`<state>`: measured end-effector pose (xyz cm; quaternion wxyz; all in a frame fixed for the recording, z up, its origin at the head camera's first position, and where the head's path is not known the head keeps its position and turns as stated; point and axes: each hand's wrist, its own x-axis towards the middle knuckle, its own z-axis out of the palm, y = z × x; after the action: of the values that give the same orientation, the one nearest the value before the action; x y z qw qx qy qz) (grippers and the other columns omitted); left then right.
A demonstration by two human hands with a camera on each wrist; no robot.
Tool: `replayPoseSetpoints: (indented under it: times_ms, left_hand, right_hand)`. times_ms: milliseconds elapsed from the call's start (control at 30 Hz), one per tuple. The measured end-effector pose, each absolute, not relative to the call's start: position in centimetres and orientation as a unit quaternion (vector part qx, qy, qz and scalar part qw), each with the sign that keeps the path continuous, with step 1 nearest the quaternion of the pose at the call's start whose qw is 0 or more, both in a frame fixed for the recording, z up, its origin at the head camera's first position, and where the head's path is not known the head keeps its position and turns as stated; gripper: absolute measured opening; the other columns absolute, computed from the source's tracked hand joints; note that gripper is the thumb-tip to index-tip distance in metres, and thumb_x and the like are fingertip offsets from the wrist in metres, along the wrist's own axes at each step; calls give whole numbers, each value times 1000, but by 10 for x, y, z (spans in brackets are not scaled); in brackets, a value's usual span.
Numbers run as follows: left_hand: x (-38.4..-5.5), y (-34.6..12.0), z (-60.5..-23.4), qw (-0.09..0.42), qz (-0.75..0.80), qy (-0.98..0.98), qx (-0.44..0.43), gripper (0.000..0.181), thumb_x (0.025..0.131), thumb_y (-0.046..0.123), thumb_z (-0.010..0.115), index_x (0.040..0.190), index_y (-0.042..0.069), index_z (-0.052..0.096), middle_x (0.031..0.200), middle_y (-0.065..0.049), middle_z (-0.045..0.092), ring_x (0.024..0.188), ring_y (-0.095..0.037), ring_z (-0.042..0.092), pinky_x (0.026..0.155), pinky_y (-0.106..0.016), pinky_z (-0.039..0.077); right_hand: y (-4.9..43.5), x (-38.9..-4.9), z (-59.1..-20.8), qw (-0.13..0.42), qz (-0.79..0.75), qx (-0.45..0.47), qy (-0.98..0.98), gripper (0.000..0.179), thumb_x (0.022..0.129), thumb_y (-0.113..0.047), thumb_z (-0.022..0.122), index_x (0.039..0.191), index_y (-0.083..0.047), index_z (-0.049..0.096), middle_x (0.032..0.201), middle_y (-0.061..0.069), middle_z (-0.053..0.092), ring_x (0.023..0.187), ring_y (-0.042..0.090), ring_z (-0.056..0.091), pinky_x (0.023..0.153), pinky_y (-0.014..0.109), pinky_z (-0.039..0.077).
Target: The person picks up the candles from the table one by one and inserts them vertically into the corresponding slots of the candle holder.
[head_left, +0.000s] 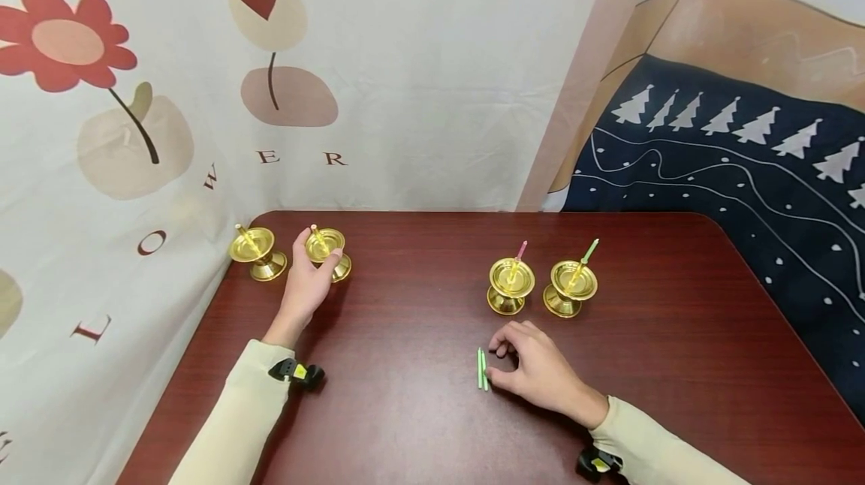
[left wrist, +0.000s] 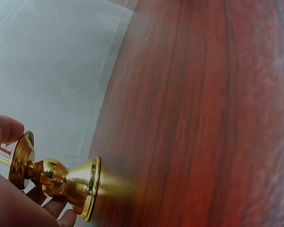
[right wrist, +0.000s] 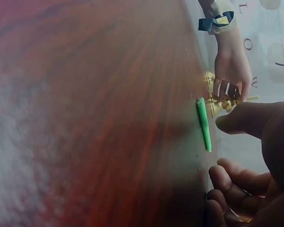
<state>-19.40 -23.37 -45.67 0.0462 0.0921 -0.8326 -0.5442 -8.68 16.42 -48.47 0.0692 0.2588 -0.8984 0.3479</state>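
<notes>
Golden flared candleholder (head_left: 333,238), left hand (head_left: 308,288) gripping it, slim green candles (head_left: 480,369), right hand (head_left: 535,369), fingers apart

The candle holders (head_left: 507,305) looked like glossy, smooth metal. The table (head_left: 405,320) showed shiny wood grain, the upper-left curtain (head_left: 419,34) matt cloth.
</notes>
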Motion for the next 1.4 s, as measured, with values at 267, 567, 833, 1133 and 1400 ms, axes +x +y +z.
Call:
replayPoseSetpoints:
  times_ms: [267,567,833,1133,1400]
  left_hand:
    - [-192,-222,-459,29,-535,-841,74,84,111,27,64,177,14,12,162,-33,46,147,-42,46,122,-56,34]
    - [-190,-209,-468,49,-524,-850,28,82,107,35,66,172,9,23,152,-38,53,142,-48,52,119,-61,38]
    - [-185,-192,-462,19,-506,-862,14,80,109,31,65,173,9,21,155,-38,51,141,-49,52,118,-63,38]
    - [-216,-202,-527,51,-483,-873,-34,89,103,47,75,173,19,27,138,-22,70,120,-32,66,101,-53,52]
    - [-224,-195,-546,31,-493,-867,-64,88,101,52,78,172,34,29,138,-16,70,122,-32,69,104,-58,52]
  right_hand:
    - [169,-96,-513,82,344,283,-892,48,68,-44,105,94,-27,69,85,-24,54,81,0,50,77,28,45]
    - [173,-99,-517,93,359,315,-874,42,66,-31,103,90,-29,68,84,-24,55,79,0,46,70,24,42]
    - [177,-102,-525,96,364,331,-865,36,64,-20,95,88,-30,70,84,-26,55,78,-1,47,67,23,41]
    - [185,-104,-505,91,359,385,-845,31,71,-14,98,88,-24,74,83,-21,61,79,0,52,69,25,44]
    - [189,-100,-480,14,356,366,-860,24,77,-10,99,87,-22,81,83,-19,66,80,3,59,72,25,50]
